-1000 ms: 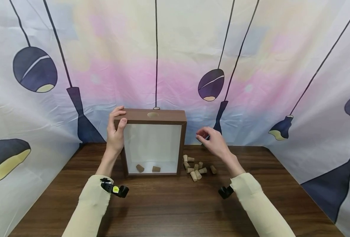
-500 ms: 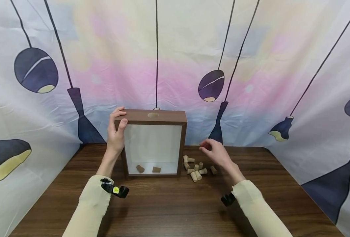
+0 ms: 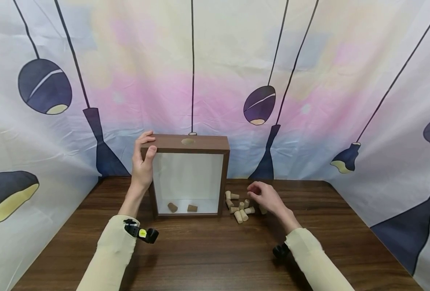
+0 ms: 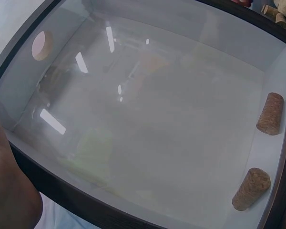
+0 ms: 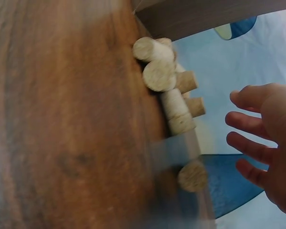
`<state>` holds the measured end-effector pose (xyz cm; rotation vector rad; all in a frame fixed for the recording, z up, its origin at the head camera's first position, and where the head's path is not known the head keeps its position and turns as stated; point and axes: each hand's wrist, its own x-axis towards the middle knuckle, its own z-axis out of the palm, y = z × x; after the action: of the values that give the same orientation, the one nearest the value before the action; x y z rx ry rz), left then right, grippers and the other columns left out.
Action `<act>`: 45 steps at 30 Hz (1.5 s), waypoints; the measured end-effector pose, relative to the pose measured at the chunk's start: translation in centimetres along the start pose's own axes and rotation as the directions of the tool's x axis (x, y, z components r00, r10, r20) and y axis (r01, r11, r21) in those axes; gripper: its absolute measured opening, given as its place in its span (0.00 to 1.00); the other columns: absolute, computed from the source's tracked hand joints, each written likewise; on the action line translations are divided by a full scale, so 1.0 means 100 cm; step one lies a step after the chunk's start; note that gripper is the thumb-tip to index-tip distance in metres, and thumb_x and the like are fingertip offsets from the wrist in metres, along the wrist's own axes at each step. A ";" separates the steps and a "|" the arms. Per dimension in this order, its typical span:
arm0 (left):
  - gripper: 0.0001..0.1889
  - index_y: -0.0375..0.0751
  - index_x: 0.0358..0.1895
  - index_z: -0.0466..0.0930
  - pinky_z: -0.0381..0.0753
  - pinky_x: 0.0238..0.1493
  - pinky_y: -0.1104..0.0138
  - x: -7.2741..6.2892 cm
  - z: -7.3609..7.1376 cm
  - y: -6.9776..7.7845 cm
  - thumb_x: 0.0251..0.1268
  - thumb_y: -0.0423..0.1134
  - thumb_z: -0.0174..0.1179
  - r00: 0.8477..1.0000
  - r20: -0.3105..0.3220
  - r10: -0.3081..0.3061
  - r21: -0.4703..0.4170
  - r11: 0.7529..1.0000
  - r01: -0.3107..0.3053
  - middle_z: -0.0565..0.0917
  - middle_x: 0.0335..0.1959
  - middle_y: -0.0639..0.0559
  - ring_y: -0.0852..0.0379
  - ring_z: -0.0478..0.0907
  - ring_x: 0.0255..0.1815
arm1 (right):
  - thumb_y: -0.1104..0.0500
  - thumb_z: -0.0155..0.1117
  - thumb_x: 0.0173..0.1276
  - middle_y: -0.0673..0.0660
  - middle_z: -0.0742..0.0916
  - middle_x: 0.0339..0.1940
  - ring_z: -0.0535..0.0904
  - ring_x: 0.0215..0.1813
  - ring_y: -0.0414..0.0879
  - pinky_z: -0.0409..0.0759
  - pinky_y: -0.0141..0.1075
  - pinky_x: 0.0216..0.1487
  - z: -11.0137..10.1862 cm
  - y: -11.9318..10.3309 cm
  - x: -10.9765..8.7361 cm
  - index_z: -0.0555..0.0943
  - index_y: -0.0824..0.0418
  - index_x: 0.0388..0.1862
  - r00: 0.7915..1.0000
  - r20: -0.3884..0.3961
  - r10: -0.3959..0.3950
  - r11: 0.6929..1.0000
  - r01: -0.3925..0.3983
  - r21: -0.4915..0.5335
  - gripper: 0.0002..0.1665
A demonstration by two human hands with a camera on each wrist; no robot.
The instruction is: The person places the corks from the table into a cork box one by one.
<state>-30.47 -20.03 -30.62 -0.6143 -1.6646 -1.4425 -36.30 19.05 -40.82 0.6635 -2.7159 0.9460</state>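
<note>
A brown wooden box frame (image 3: 225, 182) with a clear front and a round hole in its top stands upright on the table. My left hand (image 3: 142, 165) grips its upper left corner, thumb in front and fingers over the top. Inside, two corks, one tilted cork (image 4: 269, 113) and a second cork (image 4: 251, 189), lie on the box floor. Several loose corks (image 5: 159, 75) lie in a pile right of the box. My right hand (image 3: 267, 197) is above and just behind the pile, holding nothing, its fingers (image 5: 250, 123) slightly bent and apart.
The dark wood table (image 3: 200, 250) ends at a printed cloth backdrop (image 3: 215, 81) close behind the box. One cork (image 5: 193, 176) lies apart from the pile, on its right. Cloth also hangs along both sides.
My right hand has come down from beside the box's upper right side to just over the pile of corks. My left hand and the box have stayed in place.
</note>
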 end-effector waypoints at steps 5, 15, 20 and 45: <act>0.21 0.22 0.59 0.65 0.52 0.72 0.45 0.000 -0.001 0.000 0.76 0.39 0.48 1.000 -0.002 0.000 0.000 1.000 0.000 0.62 0.71 0.29 0.40 0.53 0.78 | 0.58 0.65 0.70 0.51 0.87 0.38 0.81 0.39 0.43 0.79 0.41 0.43 0.007 0.008 -0.002 0.84 0.62 0.47 1.000 0.008 -0.012 1.000 0.012 -0.015 0.10; 0.20 0.22 0.59 0.66 0.58 0.68 0.63 -0.002 0.000 0.002 0.75 0.37 0.48 1.000 0.002 -0.026 -0.007 1.000 0.026 0.62 0.72 0.31 0.43 0.53 0.78 | 0.55 0.65 0.71 0.49 0.87 0.39 0.82 0.41 0.41 0.79 0.38 0.45 0.010 0.017 -0.009 0.84 0.60 0.48 0.996 0.080 -0.045 0.999 0.043 0.028 0.12; 0.20 0.23 0.59 0.66 0.58 0.68 0.63 -0.003 0.001 0.000 0.75 0.38 0.48 1.000 -0.001 -0.029 -0.002 1.000 0.029 0.62 0.72 0.31 0.43 0.53 0.79 | 0.54 0.64 0.71 0.49 0.87 0.40 0.81 0.41 0.40 0.78 0.36 0.45 0.011 0.019 -0.011 0.84 0.57 0.48 0.992 0.108 -0.072 0.997 0.069 0.032 0.11; 0.21 0.20 0.59 0.65 0.52 0.73 0.46 0.001 -0.001 0.002 0.75 0.37 0.48 1.000 0.003 -0.018 -0.019 1.000 0.018 0.61 0.71 0.26 0.42 0.52 0.79 | 0.57 0.64 0.71 0.52 0.89 0.43 0.84 0.40 0.41 0.81 0.39 0.42 0.003 0.010 -0.007 0.87 0.58 0.47 0.998 0.044 -0.048 0.999 0.049 -0.023 0.11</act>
<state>-30.37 -20.06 -30.44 -0.6144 -1.6642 -1.4727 -36.11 19.77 -41.85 0.7501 -2.7308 0.8964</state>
